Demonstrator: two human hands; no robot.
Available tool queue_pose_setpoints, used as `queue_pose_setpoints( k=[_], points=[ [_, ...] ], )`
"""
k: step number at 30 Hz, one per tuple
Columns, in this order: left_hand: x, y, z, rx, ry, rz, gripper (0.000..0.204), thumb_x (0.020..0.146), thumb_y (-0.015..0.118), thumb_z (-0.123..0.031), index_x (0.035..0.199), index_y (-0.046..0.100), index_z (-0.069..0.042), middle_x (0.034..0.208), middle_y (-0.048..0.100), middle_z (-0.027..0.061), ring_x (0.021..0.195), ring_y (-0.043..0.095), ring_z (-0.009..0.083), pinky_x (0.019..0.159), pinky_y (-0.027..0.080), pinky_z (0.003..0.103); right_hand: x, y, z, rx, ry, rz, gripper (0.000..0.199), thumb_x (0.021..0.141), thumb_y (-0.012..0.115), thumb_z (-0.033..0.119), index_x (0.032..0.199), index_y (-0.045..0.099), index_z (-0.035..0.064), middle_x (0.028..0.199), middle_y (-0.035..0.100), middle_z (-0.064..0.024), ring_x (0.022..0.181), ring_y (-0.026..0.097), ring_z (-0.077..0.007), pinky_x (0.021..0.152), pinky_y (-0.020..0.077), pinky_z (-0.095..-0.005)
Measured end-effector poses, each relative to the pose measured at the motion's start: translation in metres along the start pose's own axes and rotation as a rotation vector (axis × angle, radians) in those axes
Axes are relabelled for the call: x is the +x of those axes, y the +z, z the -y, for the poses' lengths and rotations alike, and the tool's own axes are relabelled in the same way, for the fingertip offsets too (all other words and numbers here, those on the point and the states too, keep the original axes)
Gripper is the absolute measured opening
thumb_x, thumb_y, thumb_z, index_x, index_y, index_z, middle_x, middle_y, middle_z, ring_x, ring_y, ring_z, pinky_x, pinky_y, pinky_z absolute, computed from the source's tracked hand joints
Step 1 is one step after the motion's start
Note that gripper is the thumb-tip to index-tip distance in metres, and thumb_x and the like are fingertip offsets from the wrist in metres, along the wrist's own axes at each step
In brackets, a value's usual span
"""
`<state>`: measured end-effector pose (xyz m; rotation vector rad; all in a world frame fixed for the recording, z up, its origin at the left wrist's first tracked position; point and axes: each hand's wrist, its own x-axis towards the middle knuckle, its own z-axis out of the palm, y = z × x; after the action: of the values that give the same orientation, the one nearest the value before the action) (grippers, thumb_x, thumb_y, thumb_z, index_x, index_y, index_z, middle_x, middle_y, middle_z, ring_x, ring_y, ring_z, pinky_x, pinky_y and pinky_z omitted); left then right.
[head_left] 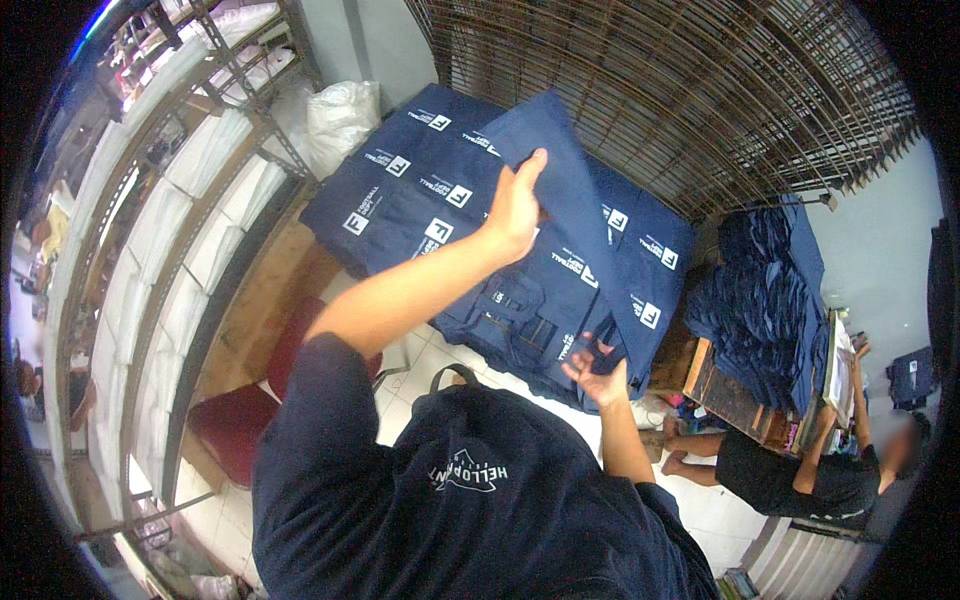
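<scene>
A navy fabric panel (565, 150) is lifted and slants across a broad spread of navy panels with white prints (400, 215). My left hand (513, 212) is closed on the panel's left edge, thumb uppermost. Near the panel's lower corner is my right hand (598, 382), palm turned up and fingers apart. The corner lies against its fingers and thumb; no firm grip shows there. Part of the left fingers is hidden by the hand itself. Below the hands, layered navy pieces (500, 315) hang at the near side of the spread.
Metal wire racks (650, 80) rise beyond the panels. Shelving with white sheets (185, 270) stands left, near a dark red chair (225, 425). A white plastic sack (342, 122) sits at the back left. To the right are heaped navy pieces (750, 300) and another person (800, 470).
</scene>
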<state>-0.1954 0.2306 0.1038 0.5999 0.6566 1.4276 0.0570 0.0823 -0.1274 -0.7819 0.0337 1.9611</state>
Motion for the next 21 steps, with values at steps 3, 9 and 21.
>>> queue_pose_setpoints(
  k=[3, 9, 21],
  points=[
    [0.001, -0.045, -0.011, 0.146, -0.083, 0.044, 0.047, 0.087, 0.054, -0.032, 0.118, 0.032, -0.004, 0.115, 0.05, 0.0142, 0.105, 0.053, 0.0282, 0.085, 0.044, 0.048, 0.001, -0.04, 0.039, 0.197, -0.12, -0.188, 0.034, 0.082, 0.054, 0.032, 0.109, 0.054, 0.0112, 0.08, 0.055, -0.0073, 0.076, 0.051, -0.023, 0.073, 0.042, -0.0455],
    [0.008, -0.094, -0.027, 0.288, -0.326, 0.038, 0.043, 0.088, 0.051, -0.033, 0.113, 0.032, -0.003, 0.116, 0.049, 0.0162, 0.105, 0.053, 0.0305, 0.081, 0.046, 0.048, -0.026, 0.008, 0.088, -0.433, -0.529, -0.306, 0.034, 0.079, 0.066, 0.022, 0.11, 0.053, 0.0246, 0.092, 0.048, 0.0074, 0.087, 0.043, -0.008, 0.078, 0.0331, -0.039],
    [-0.022, -0.206, 0.031, 0.231, -0.395, -0.284, 0.038, 0.077, 0.062, -0.021, 0.103, 0.039, -0.006, 0.102, 0.05, 0.0091, 0.091, 0.049, 0.0195, 0.063, 0.046, 0.033, -0.02, 0.038, 0.108, -0.655, -0.615, -0.397, 0.021, 0.074, 0.055, 0.001, 0.093, 0.062, 0.0079, 0.089, 0.059, -0.0028, 0.078, 0.052, -0.0128, 0.071, 0.0433, -0.0267]
  ],
)
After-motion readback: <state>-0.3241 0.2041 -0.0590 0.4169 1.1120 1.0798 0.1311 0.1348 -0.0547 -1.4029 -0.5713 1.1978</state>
